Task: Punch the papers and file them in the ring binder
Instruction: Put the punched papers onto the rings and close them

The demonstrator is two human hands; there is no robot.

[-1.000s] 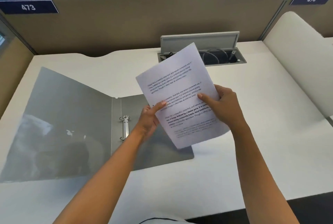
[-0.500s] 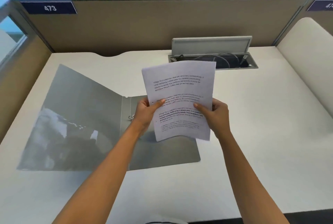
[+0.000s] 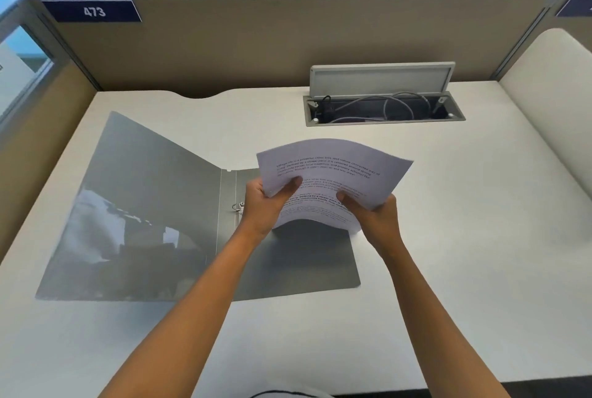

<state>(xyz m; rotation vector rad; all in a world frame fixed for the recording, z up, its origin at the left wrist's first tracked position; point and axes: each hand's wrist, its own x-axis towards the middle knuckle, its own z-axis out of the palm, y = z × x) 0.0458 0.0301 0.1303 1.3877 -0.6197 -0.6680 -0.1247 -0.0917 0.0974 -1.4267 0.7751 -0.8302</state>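
A grey ring binder (image 3: 134,224) lies open and flat on the white desk, its metal rings (image 3: 238,207) at the spine. Above its right-hand cover I hold a thin stack of printed papers (image 3: 333,170), bowed upward in the middle and tilted nearly flat. My left hand (image 3: 267,205) grips the stack's left edge, just right of the rings and covering the lower part of the ring mechanism. My right hand (image 3: 373,215) grips the lower right edge. No hole punch is in view.
An open cable tray (image 3: 384,109) with wires is sunk into the desk at the back right, its lid raised. Tan partition walls close off the back and left. A cream padded panel (image 3: 551,102) stands at the right. The desk's front edge is near my body.
The papers have tipped from nearly upright to almost flat and dropped lower over the binder's right cover, bowing in the middle. Both hands kept their grip.
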